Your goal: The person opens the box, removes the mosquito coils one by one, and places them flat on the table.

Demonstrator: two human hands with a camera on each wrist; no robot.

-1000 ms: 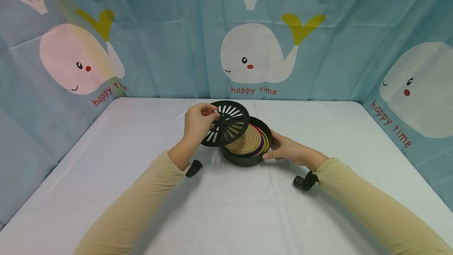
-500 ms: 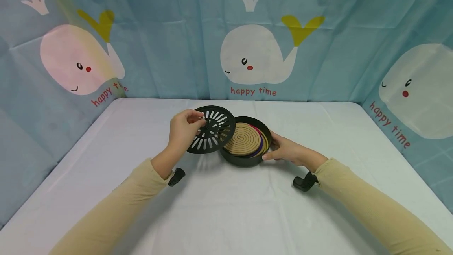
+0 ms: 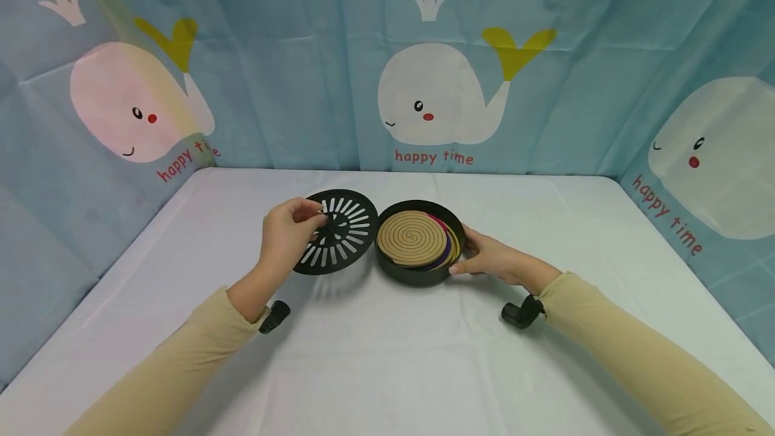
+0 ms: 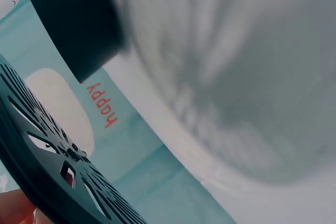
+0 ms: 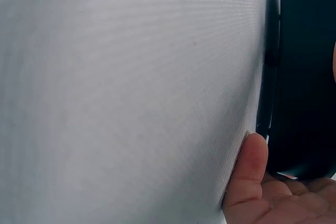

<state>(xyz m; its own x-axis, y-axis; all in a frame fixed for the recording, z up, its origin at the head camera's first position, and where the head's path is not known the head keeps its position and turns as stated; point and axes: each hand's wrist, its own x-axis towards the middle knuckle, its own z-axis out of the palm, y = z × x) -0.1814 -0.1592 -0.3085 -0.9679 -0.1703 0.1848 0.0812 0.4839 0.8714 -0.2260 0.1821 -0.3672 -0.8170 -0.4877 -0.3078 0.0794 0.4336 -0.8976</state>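
My left hand [image 3: 284,235] pinches a round black slotted lid [image 3: 331,229] near its centre and holds it raised over the table, left of a round black tin [image 3: 418,278]. The lid's right edge comes right up to the tin's left rim in the head view. Stacked inside the tin lie tan spiral mosquito coils [image 3: 414,239], with pink, purple and yellow edges showing underneath. My right hand [image 3: 487,258] grips the tin's right side, thumb in front; its other fingers are mostly hidden. In the left wrist view the lid [image 4: 58,177] appears edge-on below the tin [image 4: 73,19].
A white cloth [image 3: 387,355] covers the table. Blue curtains [image 3: 290,99] with whale prints stand behind it and on both sides. Small black devices sit at my left cuff [image 3: 275,317] and right cuff [image 3: 521,313].
My left hand has carried the lid left and toward me, off from above the tin, so the coils show more fully. The right hand and the tin have stayed in place.
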